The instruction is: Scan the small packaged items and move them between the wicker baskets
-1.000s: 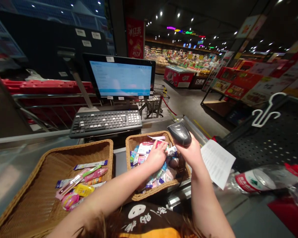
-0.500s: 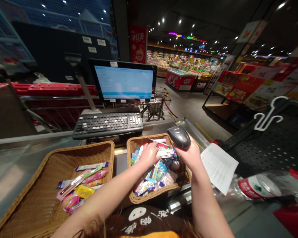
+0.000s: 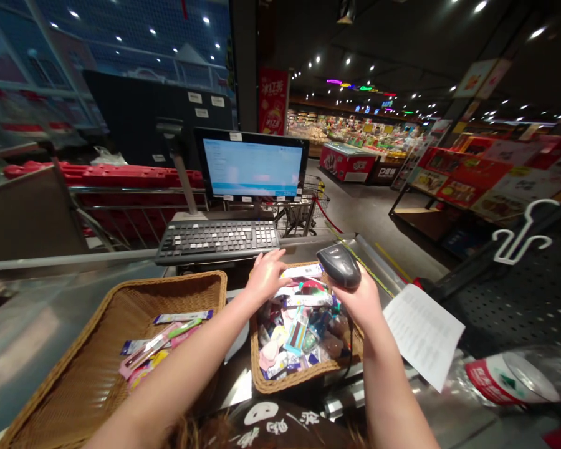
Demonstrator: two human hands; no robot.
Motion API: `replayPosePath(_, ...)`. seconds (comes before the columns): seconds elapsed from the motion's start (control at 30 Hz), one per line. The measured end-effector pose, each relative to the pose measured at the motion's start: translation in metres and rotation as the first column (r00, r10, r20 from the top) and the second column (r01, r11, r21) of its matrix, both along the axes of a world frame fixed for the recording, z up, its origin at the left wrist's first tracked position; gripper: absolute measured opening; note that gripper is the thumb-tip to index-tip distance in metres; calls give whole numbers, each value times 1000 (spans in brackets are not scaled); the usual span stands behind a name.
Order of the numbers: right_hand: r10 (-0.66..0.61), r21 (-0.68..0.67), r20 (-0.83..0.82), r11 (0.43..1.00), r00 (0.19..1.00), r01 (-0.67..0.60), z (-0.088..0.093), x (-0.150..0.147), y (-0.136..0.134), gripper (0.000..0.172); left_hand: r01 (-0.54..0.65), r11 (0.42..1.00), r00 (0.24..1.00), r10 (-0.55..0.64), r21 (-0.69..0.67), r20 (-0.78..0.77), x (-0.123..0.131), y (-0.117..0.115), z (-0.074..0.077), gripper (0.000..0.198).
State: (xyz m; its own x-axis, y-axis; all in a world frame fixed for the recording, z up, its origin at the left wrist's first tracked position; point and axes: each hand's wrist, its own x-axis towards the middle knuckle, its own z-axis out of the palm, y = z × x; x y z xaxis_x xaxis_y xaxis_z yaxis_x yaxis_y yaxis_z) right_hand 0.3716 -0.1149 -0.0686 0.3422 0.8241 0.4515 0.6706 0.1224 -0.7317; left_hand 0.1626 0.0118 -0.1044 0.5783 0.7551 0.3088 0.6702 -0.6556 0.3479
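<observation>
My right hand (image 3: 362,300) is wrapped around a black barcode scanner (image 3: 340,265), over the back right corner of the smaller wicker basket (image 3: 290,381). My left hand (image 3: 265,275) hovers at that basket's back left rim, fingers stretched out and apart, with nothing visible in it. Small packaged goods fill this basket: a white-and-purple stick packet (image 3: 303,271) near my left hand, a similar stick packet (image 3: 309,300) in front, and a light-blue packet (image 3: 298,330). To the left, a larger wicker basket (image 3: 86,337) holds several packets, partly hidden by my left forearm.
Behind the baskets are a black keyboard (image 3: 219,240) and a lit monitor (image 3: 257,167). A printed sheet (image 3: 423,330) lies right of my right hand, with a large plastic bottle (image 3: 512,377) beyond it. A white hanger (image 3: 521,234) hangs on the dark perforated panel (image 3: 554,293).
My left hand has lifted out of the smaller basket's contents and moved left and back toward the keyboard. The scanner stays in my right hand. The view has shifted slightly.
</observation>
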Motion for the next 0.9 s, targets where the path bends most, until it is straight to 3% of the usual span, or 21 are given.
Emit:
replayPosePath(0.33,25,20,-10,999,1000,-25,7,-19,8,53,-50,930,999,52,365,6,-30,2,30,14)
replayPosePath(0.7,67,46,64,996,996,-70,7,-33,13,41,-99,876,995,102,472,20,-56,16,62,13)
replayPosePath(0.9,121,54,105,990,987,-128,9,-55,17,52,-124,872,992,119,474,40,-67,20,73,13)
